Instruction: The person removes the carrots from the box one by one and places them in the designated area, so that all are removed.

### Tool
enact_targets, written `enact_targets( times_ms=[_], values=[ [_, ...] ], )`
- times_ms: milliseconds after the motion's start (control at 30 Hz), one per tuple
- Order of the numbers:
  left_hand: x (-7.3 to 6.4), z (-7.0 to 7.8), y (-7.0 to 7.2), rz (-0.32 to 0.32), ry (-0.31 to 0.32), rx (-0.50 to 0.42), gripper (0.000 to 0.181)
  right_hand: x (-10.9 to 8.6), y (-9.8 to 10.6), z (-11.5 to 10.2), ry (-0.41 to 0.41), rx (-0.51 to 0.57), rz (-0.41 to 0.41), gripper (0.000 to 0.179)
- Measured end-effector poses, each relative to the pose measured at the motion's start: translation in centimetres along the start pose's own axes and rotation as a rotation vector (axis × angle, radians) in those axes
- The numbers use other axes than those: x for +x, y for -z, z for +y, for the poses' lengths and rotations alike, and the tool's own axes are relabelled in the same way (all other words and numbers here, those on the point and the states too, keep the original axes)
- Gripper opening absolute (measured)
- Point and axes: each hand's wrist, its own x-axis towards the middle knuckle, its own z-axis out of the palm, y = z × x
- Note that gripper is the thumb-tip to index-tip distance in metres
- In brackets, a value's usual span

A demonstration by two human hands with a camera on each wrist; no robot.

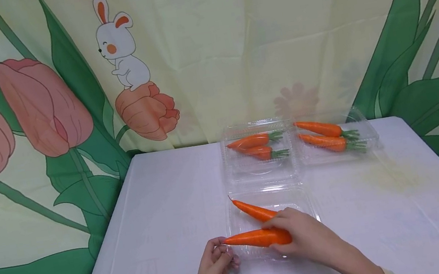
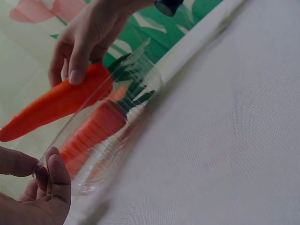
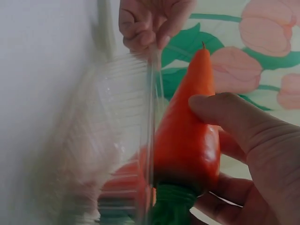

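Observation:
My right hand grips an orange carrot near its thick end, over a clear plastic box. The carrot's thin tip points left; green stalks show below it in the right wrist view. Another carrot lies in that box, partly behind the held one and the hand. With thumb and fingers my left hand pinches the rim of the box at its near left side. In the head view the left hand is close to the held carrot's tip.
Behind the near box, its raised clear lid meets another clear box with two carrots. To the right of that stands a clear box with two more carrots. A floral curtain hangs behind the white table.

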Motion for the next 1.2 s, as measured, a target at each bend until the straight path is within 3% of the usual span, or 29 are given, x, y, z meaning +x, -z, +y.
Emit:
enact_targets(
  times_ms=[267,533,867,1200],
  values=[
    [0.1,0.0,0.0,-0.015,-0.018,0.006,0.041,0.0,2.4,0.3,-0.077,-0.019,0.039,0.036],
    [0.1,0.0,-0.1,-0.018,-0.013,0.010,0.042,-0.6,4.6,1.2,-0.026,-0.038,0.074,0.035],
    [-0.1,-0.2,-0.1,-0.047,-0.044,-0.031,0.042,-1.5,7.7,2.9,-0.004,-0.180,0.139,0.040],
    [-0.1,0.0,-0.1,-0.024,-0.020,-0.003,0.042,-2.9,10.0,5.7,-0.068,-0.253,0.129,0.041]
  ],
)
